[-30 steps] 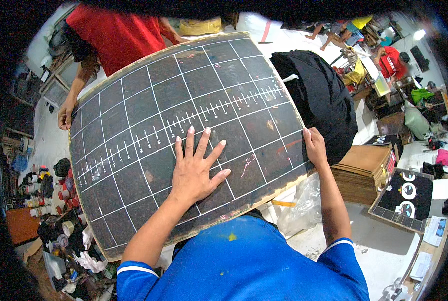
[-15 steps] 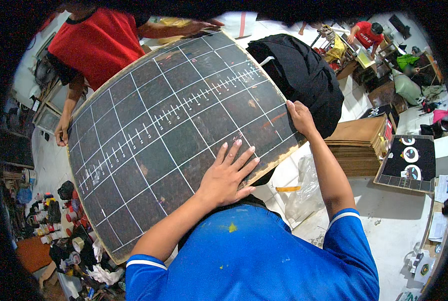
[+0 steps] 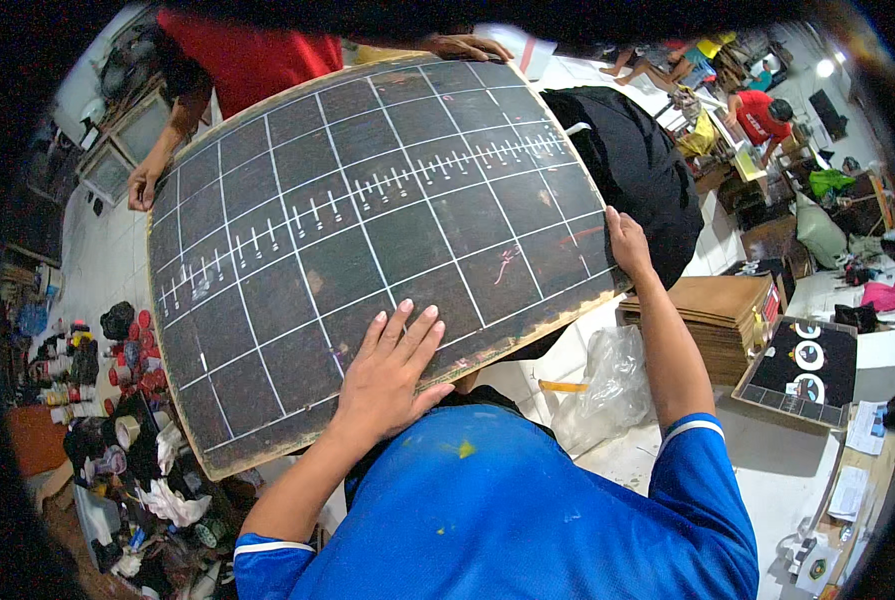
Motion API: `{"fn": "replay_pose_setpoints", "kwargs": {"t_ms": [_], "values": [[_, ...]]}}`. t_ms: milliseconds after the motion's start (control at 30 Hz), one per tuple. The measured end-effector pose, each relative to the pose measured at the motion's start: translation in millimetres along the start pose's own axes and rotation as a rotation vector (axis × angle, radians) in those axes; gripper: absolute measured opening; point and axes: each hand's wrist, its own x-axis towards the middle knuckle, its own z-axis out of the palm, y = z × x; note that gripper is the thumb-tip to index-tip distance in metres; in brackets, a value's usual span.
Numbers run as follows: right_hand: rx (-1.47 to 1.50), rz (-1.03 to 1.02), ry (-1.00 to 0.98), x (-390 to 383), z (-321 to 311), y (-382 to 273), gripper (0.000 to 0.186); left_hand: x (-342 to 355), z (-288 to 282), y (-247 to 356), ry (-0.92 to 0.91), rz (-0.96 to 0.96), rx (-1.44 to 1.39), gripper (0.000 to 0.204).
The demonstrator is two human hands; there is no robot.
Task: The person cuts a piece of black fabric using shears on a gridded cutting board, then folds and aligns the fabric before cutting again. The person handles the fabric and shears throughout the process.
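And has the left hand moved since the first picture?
Yes: against the board, the left hand has moved away from the ruler marks, toward the near edge.

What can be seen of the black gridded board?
The black grid board is broad, flat and rectangular, perhaps painted wood, with worn, pale edges. White lines and a row of ticks cross it; reddish marks show at right. It slants before the person, whose left hand lies flat at the near edge; the right hand grips the right edge. A co-worker's hands touch the far-left corner and far edge.
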Motion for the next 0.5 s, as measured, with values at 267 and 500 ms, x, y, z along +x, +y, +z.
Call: {"fn": "replay_pose_setpoints", "kwargs": {"t_ms": [267, 500], "values": [[-0.132, 0.085, -0.008, 2, 0, 10, 0.076, -86, -18, -13, 0.086, -0.329, 0.074, 0.088], [-0.035, 0.044, 0.006, 9, 8, 25, 0.075, -141, -38, -51, 0.175, -0.752, 0.19, 0.085]]}}
